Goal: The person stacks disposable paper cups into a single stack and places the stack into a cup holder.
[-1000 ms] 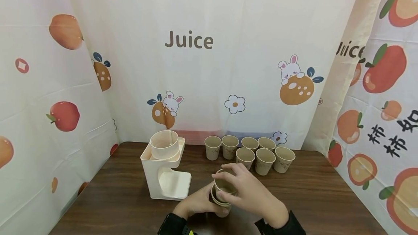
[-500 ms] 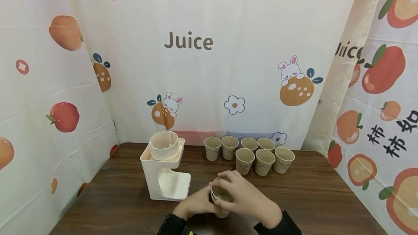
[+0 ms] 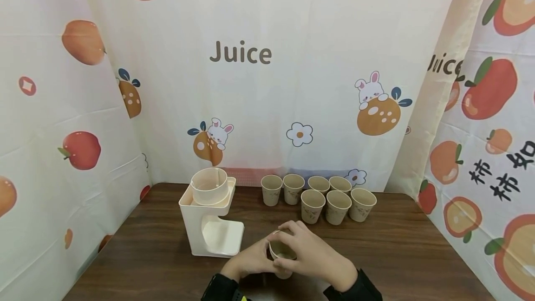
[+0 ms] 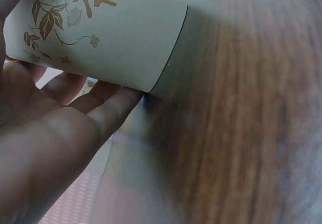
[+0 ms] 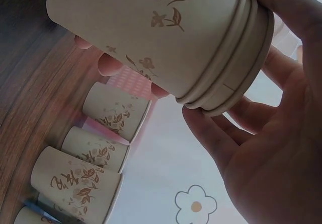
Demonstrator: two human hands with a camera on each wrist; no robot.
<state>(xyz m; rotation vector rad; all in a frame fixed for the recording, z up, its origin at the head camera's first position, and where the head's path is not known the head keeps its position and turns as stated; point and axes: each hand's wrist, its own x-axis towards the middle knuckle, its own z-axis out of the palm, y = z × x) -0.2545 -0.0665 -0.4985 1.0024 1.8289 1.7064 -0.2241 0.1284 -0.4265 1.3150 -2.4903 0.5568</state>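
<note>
Near the front of the table, both hands are on a nested stack of beige paper cups (image 3: 284, 251). My left hand (image 3: 253, 258) grips the stack from the left, its fingers curled under and around the lower cup (image 4: 100, 43), which bears a brown leaf print and writing. From above and right, my right hand (image 3: 311, 254) holds the top cup by its rim, thumb and fingers spread around it. In the right wrist view three rims lie close together on the cup stack (image 5: 146, 38), the uppermost rim (image 5: 261, 58) standing slightly out from the others.
A white machine (image 3: 196, 229) with a round top container (image 3: 210, 189) and a flat base plate (image 3: 227, 236) stands left of the hands. Behind them, several upright paper cups (image 3: 312, 208) stand grouped on the brown wooden table (image 3: 401, 254). A printed curtain (image 3: 259, 96) hangs behind.
My right hand has lowered the top cup into the cups held by my left hand, so it sits deeper in the stack. The left hand has stayed nearly still.
</note>
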